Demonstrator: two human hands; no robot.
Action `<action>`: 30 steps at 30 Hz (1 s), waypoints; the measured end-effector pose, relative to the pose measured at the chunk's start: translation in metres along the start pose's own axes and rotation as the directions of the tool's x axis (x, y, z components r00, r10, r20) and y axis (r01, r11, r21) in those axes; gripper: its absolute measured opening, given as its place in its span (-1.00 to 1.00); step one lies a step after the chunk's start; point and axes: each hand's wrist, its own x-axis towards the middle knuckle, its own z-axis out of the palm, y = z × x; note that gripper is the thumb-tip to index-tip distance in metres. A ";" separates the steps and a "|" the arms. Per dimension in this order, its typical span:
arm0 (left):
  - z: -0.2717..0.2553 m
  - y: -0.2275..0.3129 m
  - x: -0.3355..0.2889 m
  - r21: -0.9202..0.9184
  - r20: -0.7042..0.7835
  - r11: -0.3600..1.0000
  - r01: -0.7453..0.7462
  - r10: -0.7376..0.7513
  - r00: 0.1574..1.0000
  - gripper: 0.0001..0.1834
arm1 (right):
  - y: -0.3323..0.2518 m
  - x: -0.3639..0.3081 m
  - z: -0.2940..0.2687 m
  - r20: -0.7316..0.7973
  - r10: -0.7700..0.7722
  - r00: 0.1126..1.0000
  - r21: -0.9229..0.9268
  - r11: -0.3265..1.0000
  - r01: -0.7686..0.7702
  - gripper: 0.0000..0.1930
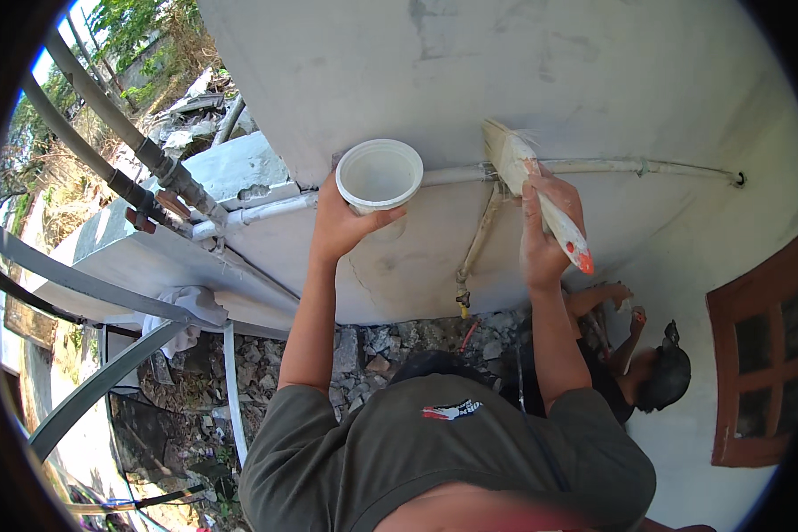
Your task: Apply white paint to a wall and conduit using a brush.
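My left hand [350,217] is closed round a white plastic tub [379,177], thumb across its front. The tub is round and without a lid; its inside looks pale, and I cannot tell how much it holds. In my right hand [550,226] is a wide paintbrush [559,222] with a white handle, tipped orange-red and smeared with pale paint. Its bristles [498,146] point up and left, close to the white wall [470,80]; whether they touch it I cannot tell. A pale pipe [612,166] runs along the wall behind both hands.
Below the pipe a branch drops to a tap [462,297]. Grey pipes with valves [164,173] and metal bars [106,386] stand at the left. Rubble [363,355] covers the ground. Another person [629,363] crouches at the lower right, near a brown-framed window [762,355].
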 end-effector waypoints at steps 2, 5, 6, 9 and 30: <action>-0.001 -0.001 -0.001 0.015 0.015 1.000 -0.021 0.020 1.000 -0.25 | 0.019 0.010 -0.020 -0.032 -0.032 0.999 -0.026 0.999 0.031 -0.86; 0.002 0.001 -0.001 -0.002 -0.016 1.000 0.011 -0.011 1.000 -0.25 | 0.028 0.025 -0.039 -0.111 -0.049 0.993 -0.042 0.998 0.045 -0.85; 0.001 0.000 -0.002 -0.019 -0.026 0.999 0.026 -0.027 0.999 -0.24 | 0.028 0.030 -0.044 -0.158 -0.035 0.987 -0.037 0.999 0.029 -0.85; 0.002 -0.005 -0.007 -0.019 -0.070 1.000 0.018 -0.019 0.997 -0.23 | 0.035 0.040 -0.052 -0.203 -0.034 0.979 -0.012 0.999 0.032 -0.85; 0.006 0.001 -0.002 -0.023 -0.059 0.999 0.023 -0.024 0.998 -0.27 | 0.013 0.026 -0.020 -0.030 0.075 0.997 0.174 0.982 -0.069 -0.87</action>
